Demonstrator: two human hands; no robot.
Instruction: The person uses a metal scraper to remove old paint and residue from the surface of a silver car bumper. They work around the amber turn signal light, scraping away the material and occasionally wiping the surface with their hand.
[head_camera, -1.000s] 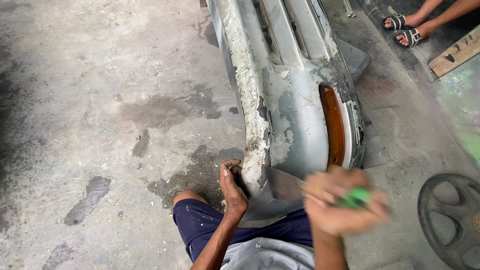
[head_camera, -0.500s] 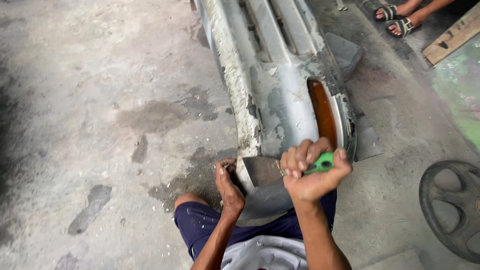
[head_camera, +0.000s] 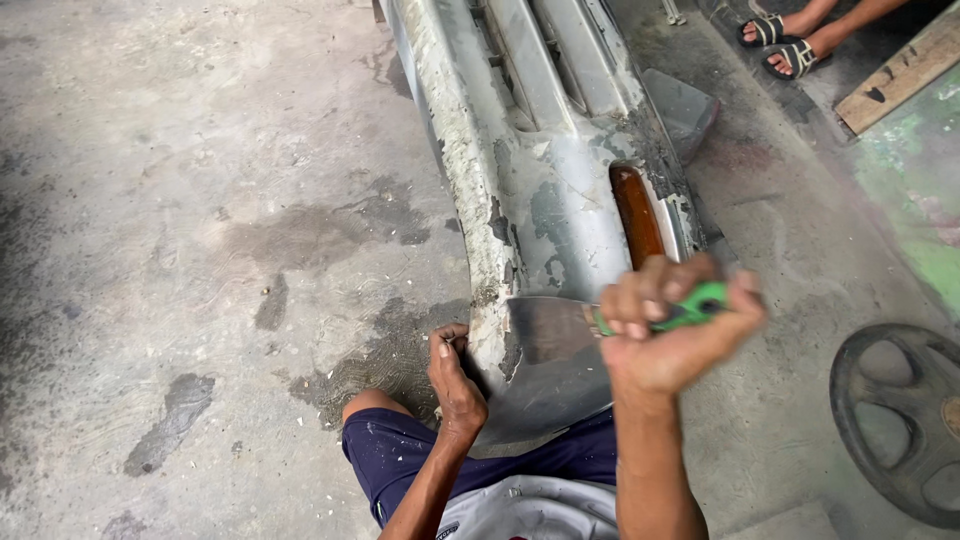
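Note:
A long grey car bumper (head_camera: 540, 170) with flaking paint and an orange lamp lens (head_camera: 637, 212) lies on the concrete floor, its near end resting by my legs. My left hand (head_camera: 455, 380) grips the bumper's near left edge. My right hand (head_camera: 675, 325) is closed around a green-handled scraper (head_camera: 690, 310), held over the bumper's near end. The scraper's blade end points left toward the bare grey patch and is mostly hidden by my fingers.
Paint flakes and dark stains mark the floor (head_camera: 200, 250) to the left. A black wheel cover (head_camera: 900, 420) lies at right. Another person's sandalled feet (head_camera: 780, 45) stand at top right beside a wooden plank (head_camera: 900, 75). A loose grey panel (head_camera: 680, 110) lies by the bumper.
My right hand with the scraper has moved up and forward along the bumper's near end. My left hand has kept its grip on the edge.

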